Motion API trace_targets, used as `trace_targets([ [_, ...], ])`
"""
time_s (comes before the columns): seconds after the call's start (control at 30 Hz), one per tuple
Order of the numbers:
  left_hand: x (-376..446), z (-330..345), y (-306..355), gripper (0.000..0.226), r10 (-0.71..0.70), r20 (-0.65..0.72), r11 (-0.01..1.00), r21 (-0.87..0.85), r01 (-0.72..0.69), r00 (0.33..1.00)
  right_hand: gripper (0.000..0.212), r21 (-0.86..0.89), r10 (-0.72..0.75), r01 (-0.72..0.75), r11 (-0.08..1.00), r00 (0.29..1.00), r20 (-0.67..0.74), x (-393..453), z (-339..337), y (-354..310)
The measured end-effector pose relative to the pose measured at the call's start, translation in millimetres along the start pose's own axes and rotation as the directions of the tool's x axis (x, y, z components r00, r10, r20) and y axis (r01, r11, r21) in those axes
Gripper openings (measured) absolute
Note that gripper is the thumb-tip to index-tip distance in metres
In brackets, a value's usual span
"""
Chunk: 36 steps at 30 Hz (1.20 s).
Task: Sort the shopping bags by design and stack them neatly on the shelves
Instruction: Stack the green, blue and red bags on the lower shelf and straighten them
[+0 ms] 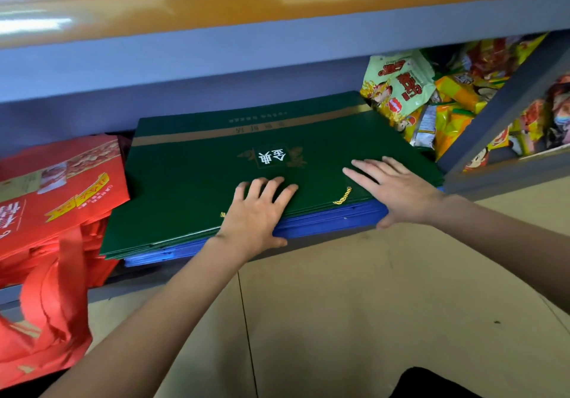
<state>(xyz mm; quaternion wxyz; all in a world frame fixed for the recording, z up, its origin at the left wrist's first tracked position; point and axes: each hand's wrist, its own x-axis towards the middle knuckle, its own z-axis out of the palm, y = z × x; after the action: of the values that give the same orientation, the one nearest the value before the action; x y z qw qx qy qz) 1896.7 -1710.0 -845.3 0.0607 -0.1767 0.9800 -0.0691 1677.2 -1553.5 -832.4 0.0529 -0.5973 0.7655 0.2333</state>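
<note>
A grey shelf holds a stack of flat green bags lying on blue bags, between red bags at left and snack packets at right. The left hand and right hand, apart, rest with straight fingers on the stack's near edge, thumbs against the blue bags.

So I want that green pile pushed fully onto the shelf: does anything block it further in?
Nothing visible does. Both hands, left hand and right hand, lie on the green bags; red bags and snack packets flank them.
</note>
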Motion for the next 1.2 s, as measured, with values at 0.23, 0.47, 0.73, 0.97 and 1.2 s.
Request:
trace_targets([
  [0.23,3.3,2.3,-12.1,0.095,-0.056,-0.175,0.998,0.031,0.063,0.983,0.112,-0.099,0.007,-0.025,0.995,0.985,-0.175,5.6,-23.3,21.8],
  [0.47,1.8,23.8,-2.1,0.098,-0.093,-0.184,0.994,0.032,0.101,0.979,0.112,-0.024,0.097,-0.099,0.995,0.994,-0.047,11.3,10.3,-1.9],
  [0.73,8.2,5.1,-1.8,0.111,-0.085,-0.078,0.992,0.086,0.091,0.993,0.112,0.137,0.11,-0.096,0.986,0.989,-0.098,5.3,0.4,12.6],
  [0.97,9.7,4.9,3.0,0.113,-0.106,-0.018,0.992,0.068,0.107,0.994,0.107,0.242,0.163,-0.143,0.96,0.984,-0.066,0.9,10.2,17.0],
  [1.2,40.2,-29.5,32.5,0.106,0.018,0.052,0.983,-0.185,-0.008,0.998,0.077,0.634,0.306,-0.074,0.77,0.914,-0.265,-52.1,2.2,54.4],
])
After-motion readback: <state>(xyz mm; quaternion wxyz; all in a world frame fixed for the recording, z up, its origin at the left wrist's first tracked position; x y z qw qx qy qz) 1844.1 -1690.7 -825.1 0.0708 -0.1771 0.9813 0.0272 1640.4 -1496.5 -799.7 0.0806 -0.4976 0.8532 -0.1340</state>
